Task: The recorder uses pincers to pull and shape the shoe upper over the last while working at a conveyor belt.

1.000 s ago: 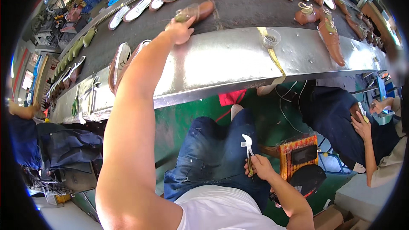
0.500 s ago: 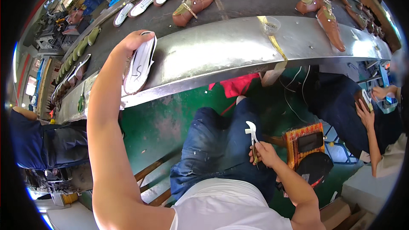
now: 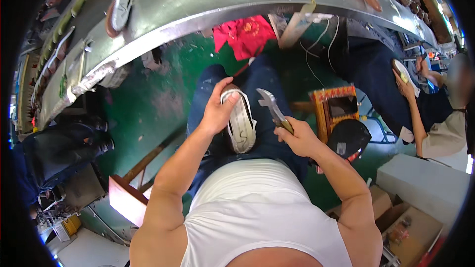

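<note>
Over my lap, my left hand (image 3: 217, 111) grips a brown shoe upper on its last (image 3: 241, 126), bottom side up. The thumb presses on the white insole near one end, and the fingers wrap round the side. A dark handwritten mark shows at the end nearer my body. Just to the right, my right hand (image 3: 301, 139) is closed round the handles of metal lasting pincers (image 3: 273, 107). Their curved head points up and left, apart from the shoe.
A metal-edged bench (image 3: 198, 2) crosses ahead, with another sole-up shoe (image 3: 120, 10) at its left. Red cloth (image 3: 245, 34) hangs below it. A wooden bar (image 3: 153, 155) lies to my left; a woven-edged seat (image 3: 324, 118) and a co-worker holding a shoe (image 3: 403, 81) are at right.
My left hand has brought the shoe from the bench edge down to my lap. My right hand with the pincers has risen slightly. The view has tilted down.
</note>
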A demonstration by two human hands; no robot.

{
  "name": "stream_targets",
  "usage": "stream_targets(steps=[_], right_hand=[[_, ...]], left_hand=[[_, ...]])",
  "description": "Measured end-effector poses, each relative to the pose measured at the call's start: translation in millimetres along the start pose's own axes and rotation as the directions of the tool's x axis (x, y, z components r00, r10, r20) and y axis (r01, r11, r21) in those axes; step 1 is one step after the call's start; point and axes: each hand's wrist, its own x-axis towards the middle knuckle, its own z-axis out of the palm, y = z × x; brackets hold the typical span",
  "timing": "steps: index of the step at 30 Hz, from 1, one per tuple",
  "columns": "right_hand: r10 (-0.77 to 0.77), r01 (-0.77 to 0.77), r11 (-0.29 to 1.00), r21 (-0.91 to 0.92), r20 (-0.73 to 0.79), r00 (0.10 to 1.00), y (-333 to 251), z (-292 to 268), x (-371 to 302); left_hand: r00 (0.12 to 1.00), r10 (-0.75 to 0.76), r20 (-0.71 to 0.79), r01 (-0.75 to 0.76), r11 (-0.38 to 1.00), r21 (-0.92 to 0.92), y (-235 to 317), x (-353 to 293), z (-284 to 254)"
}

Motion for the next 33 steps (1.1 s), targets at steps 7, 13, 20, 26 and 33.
stream_targets(steps=[7,13,20,26,33], right_hand=[[0.040,-0.055,0.997,0.053,0.265,0.964,-26,15,-3],[0.057,-0.219,0.880,0.421,0.365,0.929,-39,16,5],[-0.130,0.199,0.923,-0.328,0.219,0.967,-23,16,42],[-0.358,0.360,0.870,-0.336,0.071,0.931,-4,30,50],[-0.119,0.189,0.785,-0.590,0.155,0.981,-40,15,34]], left_hand=[[0.967,0.224,0.121,-0.246,0.946,0.212,-10,1,-13],[0.958,0.166,0.235,-0.154,0.986,-0.066,1,-14,-14],[0.974,0.147,0.173,-0.153,0.988,0.017,-31,-2,-24],[0.983,0.090,0.162,-0.053,0.974,-0.220,-22,-3,-32],[0.970,-0.227,0.090,0.243,0.934,-0.261,-21,5,-21]])
